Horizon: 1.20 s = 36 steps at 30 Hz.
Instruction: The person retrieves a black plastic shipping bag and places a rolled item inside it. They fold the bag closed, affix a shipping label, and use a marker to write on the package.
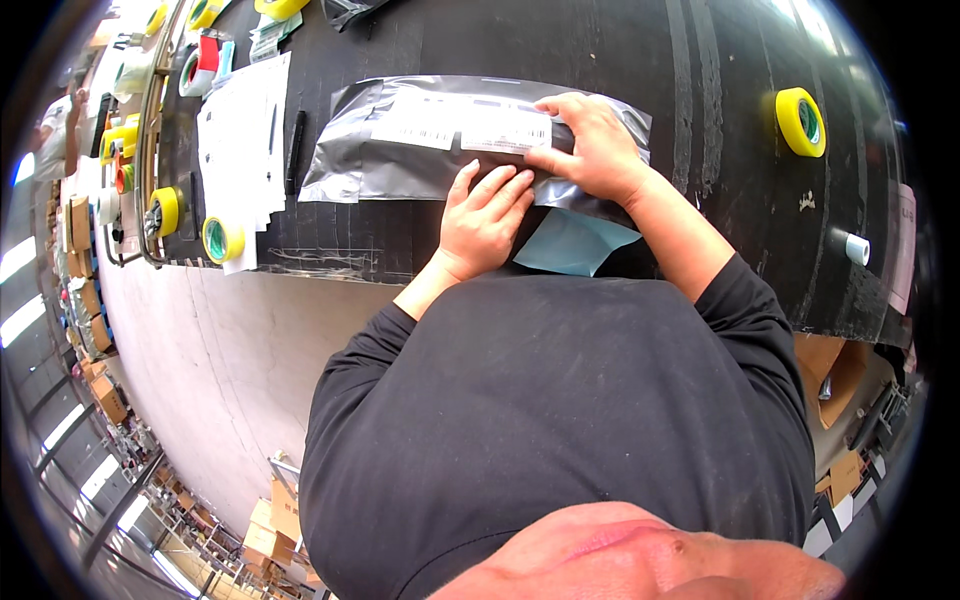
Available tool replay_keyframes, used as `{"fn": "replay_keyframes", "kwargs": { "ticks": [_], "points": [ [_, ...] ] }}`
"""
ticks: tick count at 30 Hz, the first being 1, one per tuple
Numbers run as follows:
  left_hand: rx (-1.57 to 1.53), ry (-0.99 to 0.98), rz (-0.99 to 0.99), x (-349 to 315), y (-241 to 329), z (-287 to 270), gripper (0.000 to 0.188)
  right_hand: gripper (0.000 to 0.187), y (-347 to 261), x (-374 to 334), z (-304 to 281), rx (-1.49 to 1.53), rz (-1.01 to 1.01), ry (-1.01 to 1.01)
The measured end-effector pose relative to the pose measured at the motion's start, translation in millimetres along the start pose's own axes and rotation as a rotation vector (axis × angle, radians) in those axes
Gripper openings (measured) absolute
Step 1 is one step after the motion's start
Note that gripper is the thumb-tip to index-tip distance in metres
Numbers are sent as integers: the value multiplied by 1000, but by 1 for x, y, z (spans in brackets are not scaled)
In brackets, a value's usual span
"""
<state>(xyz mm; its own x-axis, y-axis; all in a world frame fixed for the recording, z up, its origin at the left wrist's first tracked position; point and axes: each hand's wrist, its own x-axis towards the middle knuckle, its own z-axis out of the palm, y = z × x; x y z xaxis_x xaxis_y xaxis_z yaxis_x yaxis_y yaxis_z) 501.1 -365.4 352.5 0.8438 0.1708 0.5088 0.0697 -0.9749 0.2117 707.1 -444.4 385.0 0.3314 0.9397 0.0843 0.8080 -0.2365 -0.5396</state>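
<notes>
A long grey plastic mailer bag lies across the dark table in front of me, with white printed labels on its upper face. My left hand rests with stretched fingers on the bag's near edge, below the labels. My right hand lies over the bag's right part, thumb and fingers apart at the right end of the labels. A light blue sheet pokes out from under the bag on the near side, between my forearms.
White papers and a black pen lie to the left. Yellow tape rolls stand near the left edge, another tape roll at the right. A small white roll lies near the right edge. Cardboard boxes stand on the floor behind.
</notes>
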Motion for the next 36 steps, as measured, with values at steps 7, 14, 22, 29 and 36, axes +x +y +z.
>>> {"fn": "replay_keyframes", "kwargs": {
  "ticks": [7,14,22,29,36],
  "points": [
    [-50,-72,10,-1,-4,-15,19,43,-5,-6,5,-102,-36,-26],
    [0,88,-140,16,-27,-29,24,69,-1,-6,-5,-112,-18,-88],
    [69,66,-145,8,-52,-11,28,54,12,-17,-1,116,-214,95],
    [93,83,-114,8,-53,-12,27,27,11,-24,6,-187,-461,260],
    [46,119,-117,4,-48,-23,30,32,-8,-28,-10,-255,-467,195]
  ]
}}
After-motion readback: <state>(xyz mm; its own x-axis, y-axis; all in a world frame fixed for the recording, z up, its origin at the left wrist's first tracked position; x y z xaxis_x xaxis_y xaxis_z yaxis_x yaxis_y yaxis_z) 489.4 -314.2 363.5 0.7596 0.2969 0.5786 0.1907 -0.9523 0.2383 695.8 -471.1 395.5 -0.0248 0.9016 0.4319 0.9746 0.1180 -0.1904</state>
